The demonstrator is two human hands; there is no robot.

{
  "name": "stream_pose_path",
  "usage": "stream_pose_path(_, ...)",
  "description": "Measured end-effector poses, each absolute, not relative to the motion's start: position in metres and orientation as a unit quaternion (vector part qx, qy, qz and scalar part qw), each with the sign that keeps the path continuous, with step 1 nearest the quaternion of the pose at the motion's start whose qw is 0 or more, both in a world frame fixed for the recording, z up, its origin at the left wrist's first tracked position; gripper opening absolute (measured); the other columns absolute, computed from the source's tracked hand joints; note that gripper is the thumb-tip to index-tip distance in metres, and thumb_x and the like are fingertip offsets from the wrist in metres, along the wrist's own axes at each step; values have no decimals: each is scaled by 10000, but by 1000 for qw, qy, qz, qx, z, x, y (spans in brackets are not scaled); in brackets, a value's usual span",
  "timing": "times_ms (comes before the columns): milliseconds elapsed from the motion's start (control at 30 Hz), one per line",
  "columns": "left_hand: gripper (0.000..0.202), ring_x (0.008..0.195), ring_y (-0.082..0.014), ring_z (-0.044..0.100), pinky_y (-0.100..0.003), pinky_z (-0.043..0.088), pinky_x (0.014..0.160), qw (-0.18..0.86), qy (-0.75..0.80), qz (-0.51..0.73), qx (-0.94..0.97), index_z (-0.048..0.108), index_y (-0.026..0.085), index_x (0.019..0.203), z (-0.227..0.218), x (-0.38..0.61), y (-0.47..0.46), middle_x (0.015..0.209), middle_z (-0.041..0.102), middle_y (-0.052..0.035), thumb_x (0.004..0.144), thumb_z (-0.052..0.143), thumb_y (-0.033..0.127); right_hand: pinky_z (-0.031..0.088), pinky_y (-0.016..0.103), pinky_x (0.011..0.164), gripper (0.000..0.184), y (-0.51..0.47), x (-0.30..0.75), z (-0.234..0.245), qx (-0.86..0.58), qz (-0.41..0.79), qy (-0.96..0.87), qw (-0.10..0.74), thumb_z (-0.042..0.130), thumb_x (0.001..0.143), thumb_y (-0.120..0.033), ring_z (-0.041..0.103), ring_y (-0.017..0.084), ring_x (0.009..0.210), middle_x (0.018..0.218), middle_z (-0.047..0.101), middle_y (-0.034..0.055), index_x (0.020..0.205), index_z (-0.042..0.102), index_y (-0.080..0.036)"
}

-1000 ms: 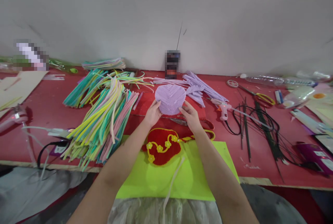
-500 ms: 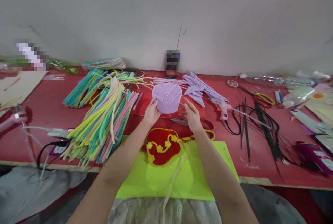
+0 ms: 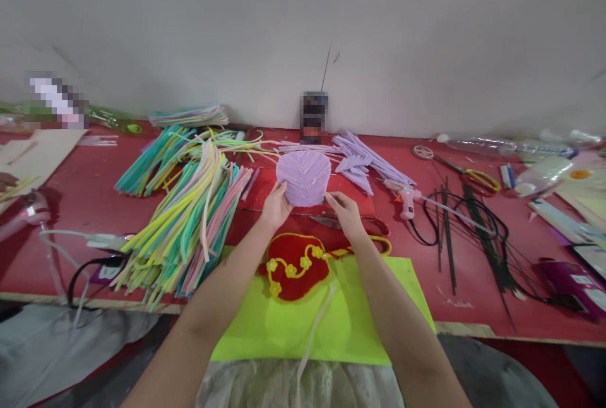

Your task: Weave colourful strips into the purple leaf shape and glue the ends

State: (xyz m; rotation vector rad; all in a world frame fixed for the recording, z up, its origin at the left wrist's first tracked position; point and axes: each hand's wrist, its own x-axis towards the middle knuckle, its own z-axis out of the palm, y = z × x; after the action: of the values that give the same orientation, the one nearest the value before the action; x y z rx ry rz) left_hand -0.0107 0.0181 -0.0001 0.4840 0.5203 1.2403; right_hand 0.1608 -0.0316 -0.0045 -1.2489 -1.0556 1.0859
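Observation:
A lilac pipe-cleaner panel [image 3: 303,177], rounded and with slanting rows meeting at a middle line, is held up above the table. My left hand [image 3: 277,206] grips its lower left edge, thumb on the front. At its lower right edge, the fingertips of my right hand [image 3: 344,209] are pinched together on the rim. Below my hands, a red fuzzy fan-shaped piece [image 3: 298,278] with yellow trim and flowers lies partly on a lime-green sheet [image 3: 364,326]. Scissors with red handles [image 3: 379,226] lie partly behind my right hand.
Bundles of coloured pipe cleaners [image 3: 189,218] lie at left, lilac strips [image 3: 374,158] behind at right. A pink glue gun [image 3: 407,201] with its cable, yellow-handled scissors [image 3: 480,180] and dark green stems [image 3: 487,244] are farther right. Another person's hand [image 3: 7,180] shows at the left edge.
My right hand has moved slightly left and its spread fingers have closed onto the panel's lower right edge. My left hand and the panel stay nearly still. Another person's hand has appeared at far left.

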Motion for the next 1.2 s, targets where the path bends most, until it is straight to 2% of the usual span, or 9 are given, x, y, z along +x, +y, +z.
stream_pose_path(233,161,936,-137,615,-334,455,921,750,248,575,214,600,214,969,0,-10,19,992,670,2,826,532,186,534,299,621,338,-32,160,-5,-543,465,-465,522,666,648,-515,603,182,751,747,653,21,761,643,-196)
stream_pose_path(400,160,913,-129,618,-331,454,925,745,254,579,212,599,215,969,3,-11,18,969,676,8,835,518,185,534,298,624,348,-32,160,-6,-543,451,-477,524,631,680,-535,595,173,730,745,653,25,732,628,-191)
stream_pose_path(700,223,1062,-168,576,-353,441,945,745,251,581,210,579,220,1043,5,-12,18,1062,658,-20,827,530,196,539,302,610,342,-33,160,-3,-533,458,-480,525,586,726,-542,618,194,783,782,671,39,778,629,-207)
stream_pose_path(1200,158,1022,-159,591,-349,441,947,741,256,583,211,596,206,965,6,-12,18,1000,672,-11,830,518,177,537,308,623,303,-33,160,-4,-530,464,-475,528,630,700,-496,624,192,781,774,676,32,813,638,-214)
